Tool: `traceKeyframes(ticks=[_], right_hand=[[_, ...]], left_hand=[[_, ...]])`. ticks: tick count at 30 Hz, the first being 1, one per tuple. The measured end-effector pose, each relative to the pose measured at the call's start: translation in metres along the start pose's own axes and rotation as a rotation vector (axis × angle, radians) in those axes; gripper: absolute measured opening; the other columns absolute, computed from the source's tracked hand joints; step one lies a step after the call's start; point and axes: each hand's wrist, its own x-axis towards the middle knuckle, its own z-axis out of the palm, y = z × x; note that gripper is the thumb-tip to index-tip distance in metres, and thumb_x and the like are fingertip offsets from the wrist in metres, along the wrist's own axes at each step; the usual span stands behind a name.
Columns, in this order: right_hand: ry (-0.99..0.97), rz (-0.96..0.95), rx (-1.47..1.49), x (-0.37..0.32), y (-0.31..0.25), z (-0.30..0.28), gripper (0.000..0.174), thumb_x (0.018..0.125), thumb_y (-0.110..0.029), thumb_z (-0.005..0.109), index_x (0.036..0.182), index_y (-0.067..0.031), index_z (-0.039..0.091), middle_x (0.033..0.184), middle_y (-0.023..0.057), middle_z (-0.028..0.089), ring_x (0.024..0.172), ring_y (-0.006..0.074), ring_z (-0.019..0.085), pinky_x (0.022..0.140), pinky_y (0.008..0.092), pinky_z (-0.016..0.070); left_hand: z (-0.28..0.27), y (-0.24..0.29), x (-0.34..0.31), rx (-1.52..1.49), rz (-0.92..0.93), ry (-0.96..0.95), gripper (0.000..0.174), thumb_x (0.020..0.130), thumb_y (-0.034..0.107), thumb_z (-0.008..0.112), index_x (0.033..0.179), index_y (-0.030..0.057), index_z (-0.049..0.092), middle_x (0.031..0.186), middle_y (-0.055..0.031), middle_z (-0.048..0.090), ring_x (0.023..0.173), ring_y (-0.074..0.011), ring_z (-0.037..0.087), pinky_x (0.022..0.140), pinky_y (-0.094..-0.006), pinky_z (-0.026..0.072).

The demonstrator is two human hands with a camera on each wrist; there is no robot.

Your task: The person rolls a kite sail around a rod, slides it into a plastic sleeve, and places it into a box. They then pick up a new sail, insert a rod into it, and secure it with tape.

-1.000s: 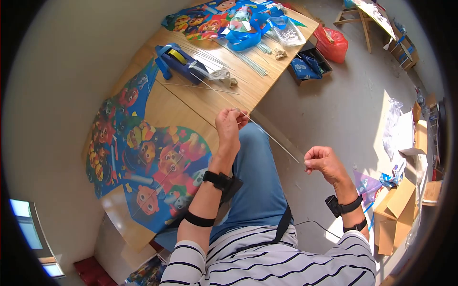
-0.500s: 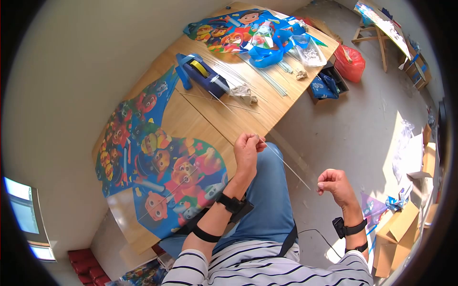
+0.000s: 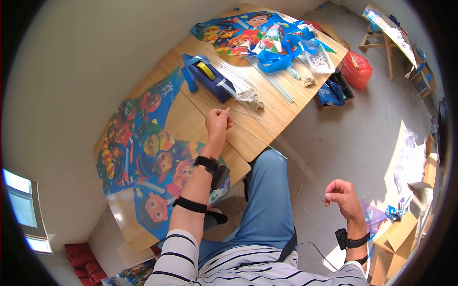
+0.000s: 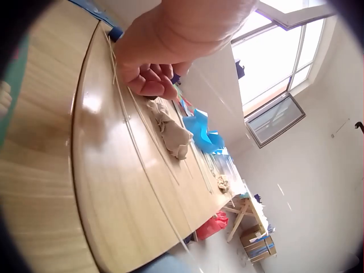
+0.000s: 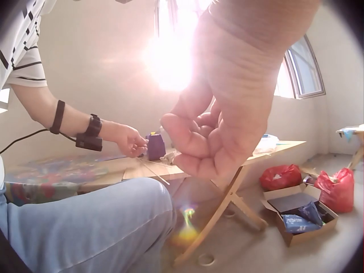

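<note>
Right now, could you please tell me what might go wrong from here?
The thin pale rod jutting off the light wooden table might get bumped by the blue-jeaned knee. The clear plastic tray of small white pieces sits near the table's edge, so a knock could spill it.

In the head view we cannot make out just how the left hand (image 3: 218, 125) grips the thin pale straight rod (image 3: 262, 140), nor whether the curled right hand (image 3: 342, 196) pinches anything small. The white bits (image 3: 320, 62) in the clear plastic tray (image 3: 331, 71) are too tiny for us to identify. Glare washes out the bright window (image 5: 173, 40), and the left wrist view's bottom edge crops the blue denim leg (image 4: 164, 265).
</note>
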Motion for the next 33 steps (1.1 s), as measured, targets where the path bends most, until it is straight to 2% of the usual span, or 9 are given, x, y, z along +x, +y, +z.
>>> traceKeyframes(ticks=[1,5,7,10,13,22,26,30,33], right_hand=[[0.001,-0.002,-0.003,0.0,0.0,-0.001,0.007,0.079,-0.001,0.069,0.083,0.0001,0.064,0.073,0.0089,0.067,0.064,0.0166,0.065,0.064,0.0294,0.0547],[-0.005,0.006,0.028,-0.003,-0.003,0.001,0.005,0.081,0.002,0.068,0.085,0.0017,0.064,0.073,0.007,0.066,0.064,0.0146,0.063,0.063,0.0276,0.0533],[-0.002,0.002,0.039,-0.001,0.002,-0.001,0.006,0.081,0.002,0.068,0.085,0.002,0.064,0.072,0.0072,0.066,0.063,0.0147,0.063,0.064,0.0274,0.0533],[-0.004,0.005,0.031,0.005,0.01,-0.002,0.006,0.08,0.002,0.068,0.084,0.0022,0.064,0.072,0.0074,0.065,0.063,0.0147,0.063,0.064,0.0272,0.0533],[-0.008,0.022,0.024,0.01,0.013,-0.001,0.005,0.08,0.002,0.068,0.083,0.0024,0.064,0.071,0.0072,0.065,0.063,0.0145,0.063,0.063,0.0271,0.0529],[0.013,0.039,-0.04,0.018,0.026,0.005,0.004,0.079,0.003,0.066,0.079,0.001,0.063,0.069,0.0067,0.064,0.062,0.0155,0.064,0.062,0.0282,0.0533],[0.008,0.054,-0.062,0.021,0.031,0.008,0.005,0.08,0.006,0.065,0.08,0.0011,0.063,0.07,0.0059,0.064,0.062,0.0146,0.063,0.062,0.0275,0.0527],[0.025,0.067,-0.089,0.019,0.034,0.012,0.007,0.081,0.008,0.064,0.081,0.0012,0.063,0.071,0.0048,0.063,0.062,0.0138,0.062,0.061,0.0266,0.0519],[0.036,0.063,-0.106,0.017,0.037,0.015,0.007,0.082,0.008,0.064,0.082,0.0015,0.063,0.072,0.0048,0.062,0.062,0.014,0.061,0.061,0.0272,0.052]], left_hand=[[0.002,0.005,0.006,-0.12,0.042,-0.023,0.018,0.098,0.021,0.067,0.094,0.0042,0.06,0.082,-0.0081,0.069,0.065,-0.016,0.066,0.059,-0.0268,0.0538],[0.018,0.035,0.039,-0.724,-0.169,0.002,0.019,0.098,0.02,0.069,0.095,0.0035,0.061,0.085,-0.0082,0.067,0.075,-0.02,0.066,0.069,-0.0336,0.0556],[0.023,0.043,0.052,-0.93,-0.298,0.08,0.018,0.097,0.018,0.069,0.094,0.0027,0.061,0.085,-0.0076,0.066,0.08,-0.022,0.066,0.074,-0.0375,0.0559],[0.026,0.045,0.064,-1.038,-0.363,0.088,0.016,0.096,0.016,0.07,0.093,0.0024,0.063,0.085,-0.006,0.065,0.08,-0.0222,0.066,0.077,-0.0393,0.0555],[0.028,0.042,0.064,-1.103,-0.367,0.035,0.012,0.096,0.013,0.069,0.091,0.003,0.064,0.084,-0.0059,0.065,0.078,-0.0214,0.065,0.076,-0.0382,0.0554],[0.042,0.046,0.068,-0.974,-0.343,0.206,0.008,0.098,0.007,0.064,0.091,0.003,0.063,0.078,-0.0049,0.064,0.072,-0.018,0.063,0.07,-0.0357,0.0529],[0.045,0.051,0.071,-0.975,-0.385,0.279,0.007,0.096,0.005,0.066,0.09,0.0026,0.063,0.075,-0.0049,0.063,0.063,-0.0182,0.06,0.066,-0.0346,0.0511],[0.042,0.059,0.067,-0.878,-0.396,0.287,0.006,0.094,0.002,0.066,0.089,0.0024,0.063,0.074,-0.0055,0.062,0.062,-0.0187,0.06,0.063,-0.035,0.0519],[0.039,0.055,0.066,-0.933,-0.342,0.249,0.005,0.094,0.0,0.064,0.09,0.0012,0.063,0.074,-0.0059,0.061,0.061,-0.0188,0.059,0.061,-0.0347,0.0525]])
